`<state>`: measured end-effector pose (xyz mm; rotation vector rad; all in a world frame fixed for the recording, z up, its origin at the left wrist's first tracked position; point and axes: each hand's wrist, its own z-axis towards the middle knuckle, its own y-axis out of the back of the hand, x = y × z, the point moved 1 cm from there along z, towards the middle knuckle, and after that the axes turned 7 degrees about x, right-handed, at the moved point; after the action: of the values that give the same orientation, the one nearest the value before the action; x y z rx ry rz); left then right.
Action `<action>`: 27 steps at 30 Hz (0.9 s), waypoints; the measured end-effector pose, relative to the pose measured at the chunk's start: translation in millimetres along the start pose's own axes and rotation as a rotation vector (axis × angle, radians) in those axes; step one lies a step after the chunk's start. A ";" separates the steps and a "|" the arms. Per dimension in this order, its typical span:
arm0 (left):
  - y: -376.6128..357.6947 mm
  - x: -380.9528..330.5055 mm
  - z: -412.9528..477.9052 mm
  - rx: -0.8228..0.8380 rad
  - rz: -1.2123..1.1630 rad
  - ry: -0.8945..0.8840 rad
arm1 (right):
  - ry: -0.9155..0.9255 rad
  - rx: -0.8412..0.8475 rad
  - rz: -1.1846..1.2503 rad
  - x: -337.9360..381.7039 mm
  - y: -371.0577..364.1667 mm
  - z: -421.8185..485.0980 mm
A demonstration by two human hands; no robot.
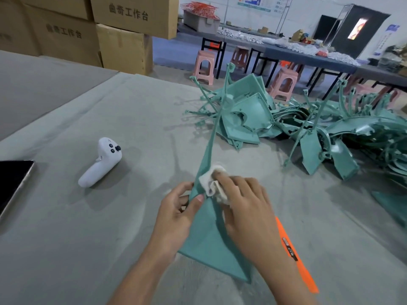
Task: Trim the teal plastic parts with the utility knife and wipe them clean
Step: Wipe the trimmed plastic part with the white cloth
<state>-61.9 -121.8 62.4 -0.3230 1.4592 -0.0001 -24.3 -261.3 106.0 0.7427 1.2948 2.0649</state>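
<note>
**Head view: thin teal panel under the cloth, knife lying aside**

I hold one teal part (207, 243) low in the middle of the frame, above the grey table (88, 238). It is a flat, wedge-shaped panel that narrows into a long thin stem running up toward 12 o'clock.

My left hand (176, 214) pinches the panel's left edge, thumb on the face and fingers curled behind. My right hand (246, 208) is closed round a folded white cloth (211, 179) and presses it against the panel where the wedge narrows.

The utility knife (293, 254), orange, lies on the table at 4 o'clock from the panel. My right forearm partly hides it and neither hand touches it.

The pile of teal parts (308, 128) sits well apart at 2 o'clock, a tangle of panels and stems.

I judge the part to be light, since a thumb-and-finger pinch at one edge carries it. The panel looks thin and stiff but likely to flex under a push. The stem looks slender enough to bend or snap if I lever on it, so the wide body near an edge is the better place to grip, with my hold close to wherever the cloth presses. The surface looks smooth, so it may slide in a loose pinch. Trimmed edges may be sharp, so I would wipe along them rather than into them.

A white controller (101, 161) lies at 10 o'clock, and a dark slab (13, 179) at 9 o'clock.
</note>
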 end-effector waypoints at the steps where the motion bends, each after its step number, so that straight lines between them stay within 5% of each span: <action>1: 0.0 0.1 0.7 -0.004 0.003 -0.014 | -0.006 0.047 0.013 -6.4 -0.1 1.9; 4: -1.6 4.3 0.7 -0.033 0.024 0.011 | 0.032 0.111 0.212 -29.5 6.2 5.6; 9: 7.7 9.0 4.2 -0.129 0.116 0.017 | -0.362 -0.443 0.324 -54.1 28.9 7.5; 11: 7.0 9.6 5.0 -0.114 0.132 0.030 | -0.278 -0.505 0.244 -38.6 27.2 14.8; 15: 0.4 11.5 4.0 -0.075 0.172 0.045 | -0.024 -0.337 0.245 -1.7 17.0 36.3; 19: 4.0 11.8 5.0 -0.110 0.194 -0.013 | 0.064 0.171 0.134 15.2 -7.5 36.7; 21: 5.1 11.3 4.9 -0.129 0.225 -0.061 | 0.042 0.233 0.193 16.6 -13.5 22.4; 25: 1.8 7.4 4.7 -0.121 0.283 -0.118 | 0.044 -0.289 0.243 12.8 0.9 -0.2; 27: 2.9 8.3 5.5 -0.145 0.297 -0.062 | -0.026 -0.342 0.281 7.4 11.4 -0.6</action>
<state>-56.2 -119.5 54.1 -0.2194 1.4365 0.3542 -31.8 -260.4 117.3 0.8249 0.8254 2.4077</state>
